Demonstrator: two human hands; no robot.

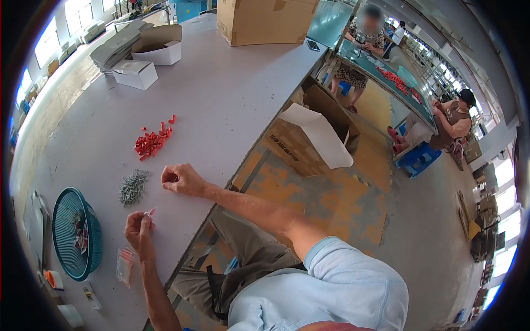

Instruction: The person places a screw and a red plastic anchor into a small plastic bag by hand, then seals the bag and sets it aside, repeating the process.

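My left hand (138, 227) is closed in a pinch on a small clear plastic bag (150, 212) with a bit of pink or red showing. My right hand (183, 180) is held over the table with its fingers curled together; whatever is in them is hidden. Between the hands and the far side lies a pile of grey metal screws or nails (132, 187). Beyond it is a loose heap of small red plastic pieces (150, 144). A clear bag with reddish contents (125, 267) lies beside my left forearm.
A teal plastic basket (95, 251) holds small filled bags. Near it are an orange-and-white tape roll (54, 279) and a label (91, 295). White boxes (136, 75) and a large carton (265, 22) stand farther off. An open carton (298, 144) is beside the table. Two people work at another table (425, 110).
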